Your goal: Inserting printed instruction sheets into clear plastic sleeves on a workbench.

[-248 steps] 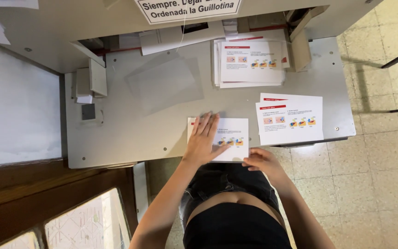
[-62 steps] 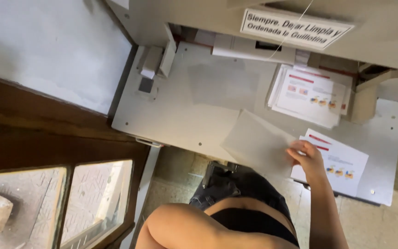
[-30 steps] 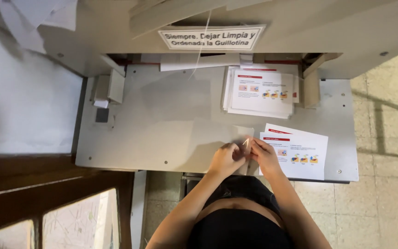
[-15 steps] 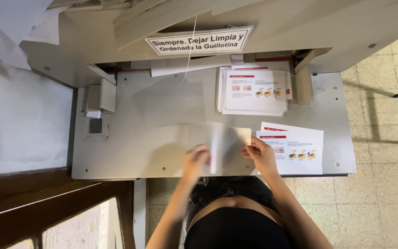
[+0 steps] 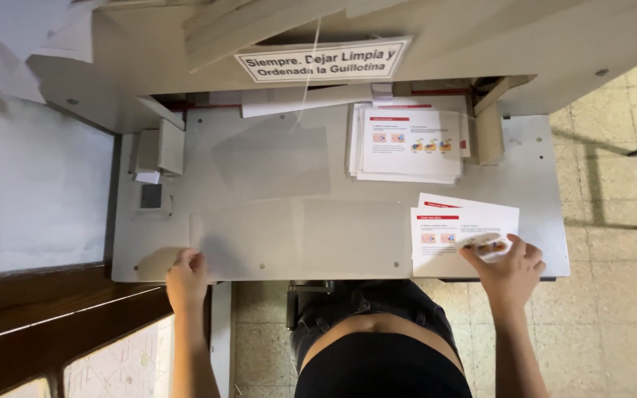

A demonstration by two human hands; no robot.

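Observation:
My left hand (image 5: 186, 276) rests at the front left edge of the grey cutter table (image 5: 274, 169), fingers curled on the left corner of a pale translucent sheet (image 5: 300, 236) that lies flat along the front. My right hand (image 5: 509, 267) is at the front right, with thumb and fingers pinching the lifted edge of the top printed sheet (image 5: 455, 228) of a small white pile with red headings and small pictures. A thicker stack of the same printed sheets (image 5: 407, 144) lies further back, against the machine's throat.
The paper cutter's housing (image 5: 422, 37) overhangs the back of the table, with a white sign on it. A grey side block (image 5: 160, 151) stands at the left and a beige guide (image 5: 489, 133) at the right. Dark wood lies to the left, tiled floor to the right.
Half a second ago both hands held a folded pale sheet at the table's middle front. Now it lies spread flat; my left hand has moved left and my right hand right, onto the printed pile.

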